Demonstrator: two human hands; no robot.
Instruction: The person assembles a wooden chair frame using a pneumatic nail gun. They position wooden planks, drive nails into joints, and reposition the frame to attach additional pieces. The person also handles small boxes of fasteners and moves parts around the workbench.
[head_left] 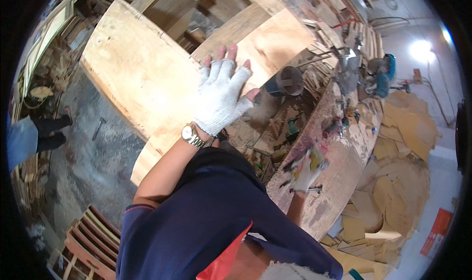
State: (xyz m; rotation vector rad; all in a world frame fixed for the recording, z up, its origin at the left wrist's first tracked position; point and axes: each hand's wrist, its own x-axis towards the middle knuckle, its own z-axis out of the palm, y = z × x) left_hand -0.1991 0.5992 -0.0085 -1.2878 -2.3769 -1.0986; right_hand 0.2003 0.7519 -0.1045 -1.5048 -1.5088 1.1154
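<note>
My left hand wears a white fingerless work glove, with a watch on the wrist. Its fingers are spread flat on a pale plywood panel, near the edge of a framed opening. Off to the right, my right hand, also gloved, reaches over a worn, paint-stained workbench. Motion smears its fingers, and a yellowish shape shows there; whether it is held I cannot tell. Close by that hand lies a small dark metal tool of unclear kind.
Beyond the panel is a wooden frame with an open cavity. A dark bucket stands between panel and bench. A blue power tool sits at the bench's far end. Scrap sheets pile up right. At left, a hammer lies near another person's legs.
</note>
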